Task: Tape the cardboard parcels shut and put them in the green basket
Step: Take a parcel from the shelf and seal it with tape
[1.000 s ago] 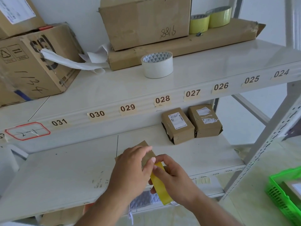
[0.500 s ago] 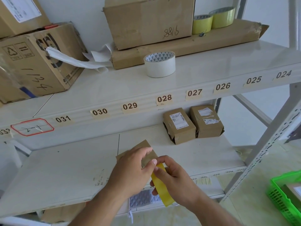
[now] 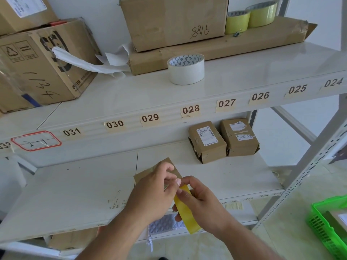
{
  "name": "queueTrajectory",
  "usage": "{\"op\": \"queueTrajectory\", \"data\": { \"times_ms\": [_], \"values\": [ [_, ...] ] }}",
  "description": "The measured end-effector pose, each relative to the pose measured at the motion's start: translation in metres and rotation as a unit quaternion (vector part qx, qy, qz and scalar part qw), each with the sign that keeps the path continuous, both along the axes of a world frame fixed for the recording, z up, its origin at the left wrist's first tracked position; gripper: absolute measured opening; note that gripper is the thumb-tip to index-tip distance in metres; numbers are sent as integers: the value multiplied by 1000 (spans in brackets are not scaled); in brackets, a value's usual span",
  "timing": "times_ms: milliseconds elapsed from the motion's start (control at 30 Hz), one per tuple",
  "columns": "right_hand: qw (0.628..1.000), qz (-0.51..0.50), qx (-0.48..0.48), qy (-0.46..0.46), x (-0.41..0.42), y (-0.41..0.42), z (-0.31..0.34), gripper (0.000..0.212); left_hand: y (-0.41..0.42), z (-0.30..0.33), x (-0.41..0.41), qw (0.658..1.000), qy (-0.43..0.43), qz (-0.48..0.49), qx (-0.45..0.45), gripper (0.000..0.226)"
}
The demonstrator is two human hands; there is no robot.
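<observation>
Cardboard first: your parcel (image 3: 170, 167) lies flat on the lower shelf (image 3: 78, 194), near its front edge and mostly hidden under your hands, well left of and nearer you than the two sealed boxes (image 3: 223, 140) at the back. Your left hand (image 3: 152, 196) sits directly on top of the parcel, fingers curled, thumb and forefinger pinching the top end of the yellow tape (image 3: 185, 207) right at the parcel's near right corner. Just right of it, touching fingertip to fingertip, your right hand (image 3: 202, 203) grips the same strip lower down, fingers folded around it. The tape's long axis runs from that corner down and toward you, past the shelf edge, so the free end hangs off the parcel, not over it. Your left hand is the nearer one to the parcel; I judge it should anchor while the right swings the strip across. The basket (image 3: 319, 222) waits far right of the parcel, on the floor.
</observation>
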State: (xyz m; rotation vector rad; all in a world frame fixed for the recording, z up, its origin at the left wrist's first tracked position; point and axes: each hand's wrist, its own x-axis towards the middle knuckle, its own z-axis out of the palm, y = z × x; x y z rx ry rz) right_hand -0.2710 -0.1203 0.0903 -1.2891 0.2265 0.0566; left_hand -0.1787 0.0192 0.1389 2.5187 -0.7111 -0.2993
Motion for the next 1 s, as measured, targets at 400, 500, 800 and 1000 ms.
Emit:
{"op": "queueTrajectory", "data": {
  "times_ms": [400,500,800,1000],
  "values": [
    [1000,0,-4,4,2,-1,-4,13,1,-7,1,1000,-8,3,7,12],
    [1000,-2,-4,7,2,0,-5,12,0,-8,0,1000,-7,5,8,11],
    [1000,0,-7,10,4,1,-7,10,1,-8,0,1000,-8,12,2,8],
    [1000,3,-8,8,5,-1,-11,10,1,-9,3,1000,-10,9,5,10]
  ]
}}
